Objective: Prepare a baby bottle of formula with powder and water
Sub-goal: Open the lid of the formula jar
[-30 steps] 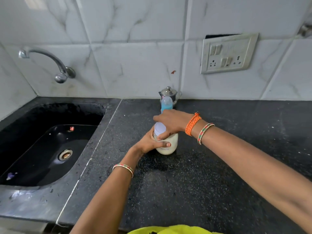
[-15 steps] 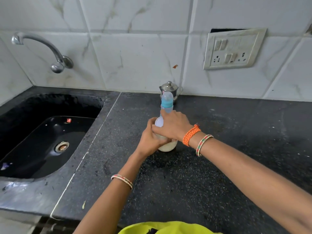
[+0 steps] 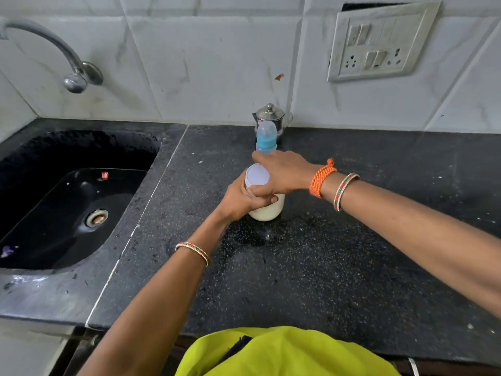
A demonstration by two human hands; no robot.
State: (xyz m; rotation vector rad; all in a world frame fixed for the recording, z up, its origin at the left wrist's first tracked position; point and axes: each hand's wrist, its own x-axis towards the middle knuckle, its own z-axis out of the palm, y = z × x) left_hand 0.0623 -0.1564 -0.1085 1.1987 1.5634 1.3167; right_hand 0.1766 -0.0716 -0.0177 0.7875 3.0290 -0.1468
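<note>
A cream-white powder jar [image 3: 268, 211] stands on the black counter [image 3: 311, 267] in the middle. Its pale lilac lid [image 3: 257, 174] sits on top, tilted toward me. My left hand [image 3: 238, 200] wraps the jar's side. My right hand [image 3: 282, 175] comes over the top and grips the lid's rim with fingers and thumb. Right behind my right hand stands a baby bottle [image 3: 266, 137] with a blue collar and clear cap; its lower body is hidden by my hand.
A small steel pot with lid [image 3: 271, 115] stands against the tiled wall behind the bottle. A black sink [image 3: 67, 207] with a drain lies to the left, a tap [image 3: 67, 66] above it. A switch-and-socket plate [image 3: 379, 42] is on the wall at right.
Both hands have stayed on the jar and lid, with the right hand's grip shifting slightly round the lid. The camera has tilted down and moved closer.
</note>
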